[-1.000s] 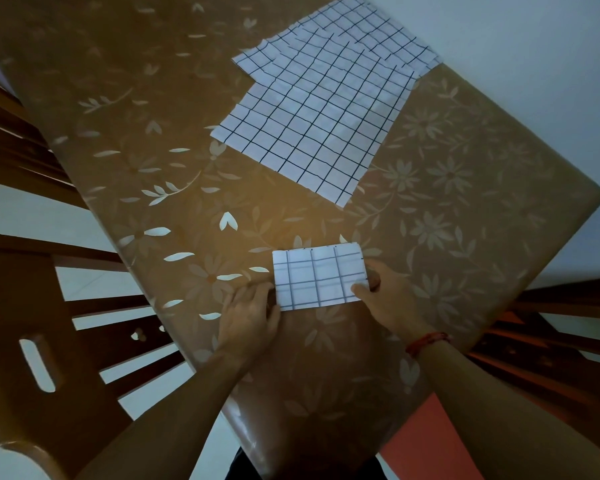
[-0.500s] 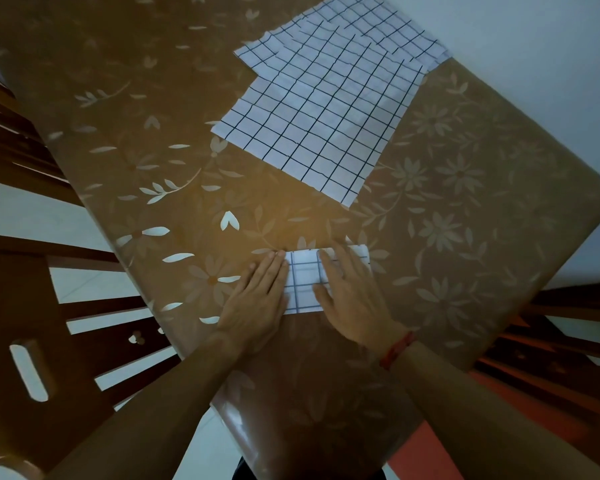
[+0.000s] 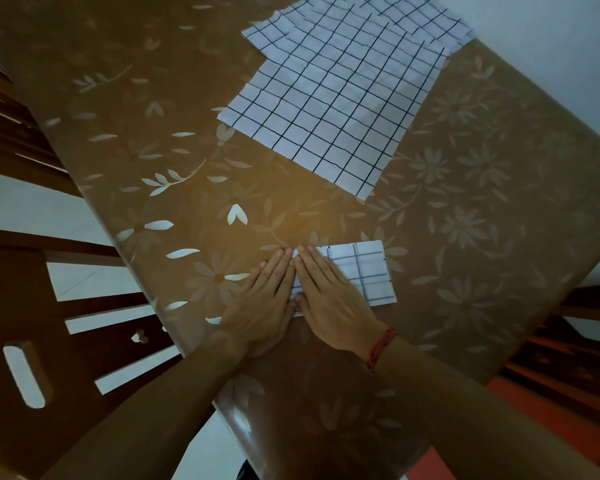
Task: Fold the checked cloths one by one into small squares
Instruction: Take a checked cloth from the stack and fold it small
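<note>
A small folded white cloth with dark checks (image 3: 367, 271) lies on the table near me. My right hand (image 3: 329, 296) lies flat on its left part, fingers straight, pressing it down. My left hand (image 3: 262, 299) rests flat right beside it, fingers straight, at the cloth's left edge and mostly on the table. The two hands touch side by side. A pile of unfolded checked cloths (image 3: 333, 98) lies spread at the far side of the table, apart from both hands.
The table (image 3: 153, 133) has a brown cover with pale flower and leaf patterns. Its edges run close on the left and right of my arms. A wooden chair back (image 3: 49, 358) stands at the lower left. More wooden furniture (image 3: 575, 341) shows at the right.
Both hands went from holding the folded cloth's sides to lying flat. The right hand slid left across the cloth until it met the left hand, uncovering the cloth's right part.
</note>
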